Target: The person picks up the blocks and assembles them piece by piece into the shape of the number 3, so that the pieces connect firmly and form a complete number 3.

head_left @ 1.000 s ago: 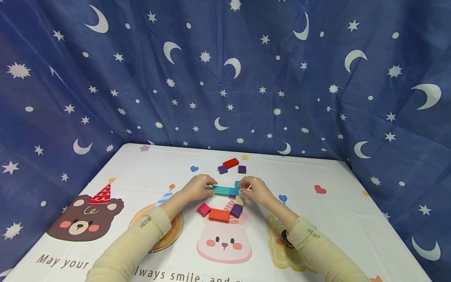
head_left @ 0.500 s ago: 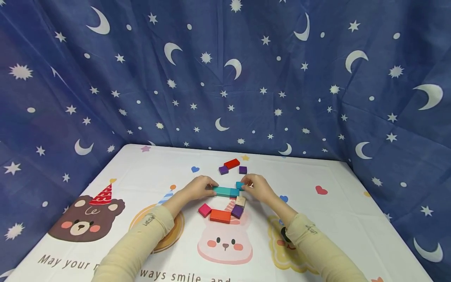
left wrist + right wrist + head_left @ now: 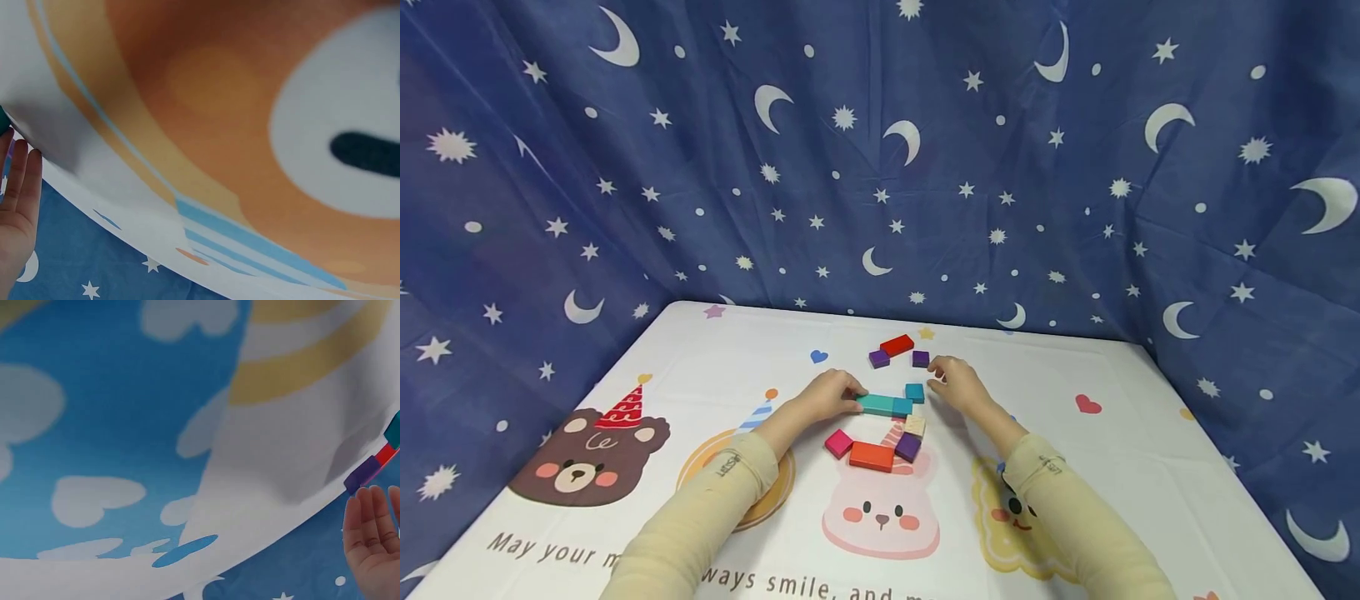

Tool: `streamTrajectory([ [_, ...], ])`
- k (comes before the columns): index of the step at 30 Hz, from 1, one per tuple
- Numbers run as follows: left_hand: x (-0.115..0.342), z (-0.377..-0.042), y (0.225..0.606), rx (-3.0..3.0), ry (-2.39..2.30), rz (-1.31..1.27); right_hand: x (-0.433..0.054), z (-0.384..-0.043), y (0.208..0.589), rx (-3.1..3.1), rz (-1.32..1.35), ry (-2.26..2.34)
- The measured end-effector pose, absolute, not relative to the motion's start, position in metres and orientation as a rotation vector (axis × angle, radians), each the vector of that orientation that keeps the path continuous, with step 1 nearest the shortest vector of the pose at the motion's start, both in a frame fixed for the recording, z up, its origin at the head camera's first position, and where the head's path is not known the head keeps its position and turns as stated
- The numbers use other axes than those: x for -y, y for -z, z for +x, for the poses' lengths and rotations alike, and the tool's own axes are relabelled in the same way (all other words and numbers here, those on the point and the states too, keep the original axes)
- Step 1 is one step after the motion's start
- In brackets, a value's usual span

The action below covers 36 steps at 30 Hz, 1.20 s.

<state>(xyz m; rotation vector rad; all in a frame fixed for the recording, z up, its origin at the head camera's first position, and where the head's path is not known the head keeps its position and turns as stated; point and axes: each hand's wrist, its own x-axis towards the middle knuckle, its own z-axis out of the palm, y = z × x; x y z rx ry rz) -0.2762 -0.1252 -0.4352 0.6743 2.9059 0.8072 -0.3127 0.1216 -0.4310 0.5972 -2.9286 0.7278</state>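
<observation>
My left hand (image 3: 831,395) pinches the left end of a long teal block (image 3: 877,405) lying on the table, thumb and forefinger at its end. In the left wrist view, a corner of that block (image 3: 3,121) shows at my fingertips. Against the teal block's right end sits a blue cube (image 3: 902,407). A second blue block (image 3: 914,393) lies just behind that cube. My right hand (image 3: 961,387) holds nothing. Its fingers are apart from the second blue block and just in front of a small purple block (image 3: 921,359) farther back; the right wrist view shows them extended.
Nearer me, a wooden block (image 3: 914,426), a purple block (image 3: 907,447), an orange block (image 3: 872,457) and a pink block (image 3: 838,444) form a curve. Behind lie a red block (image 3: 897,345) and another purple block (image 3: 879,359). A starry blue curtain (image 3: 820,167) hangs beyond the table.
My right hand has let go of the second blue block and moved back and right toward the small purple block. My left hand stays at the teal block.
</observation>
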Motion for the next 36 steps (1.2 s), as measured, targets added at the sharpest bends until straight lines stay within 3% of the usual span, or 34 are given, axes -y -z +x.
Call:
streamTrajectory([
  [15, 0.125, -0.277, 0.429, -2.883, -0.815, 0.656, -0.122, -0.343, 0.433, 3.032, 0.492, -0.729],
  [30, 0.128, -0.278, 0.43, -2.882, -0.815, 0.635, -0.108, -0.36, 0.422, 3.193, 0.6, -0.266],
  [34, 0.127, -0.278, 0.432, -2.866, -0.817, 0.658, -0.111, -0.383, 0.444, 3.255, 0.559, -0.144],
  [36, 0.127, -0.279, 0.433, -2.873, -0.81, 0.655, -0.119, -0.411, 0.478, 3.167, 0.631, -0.079],
])
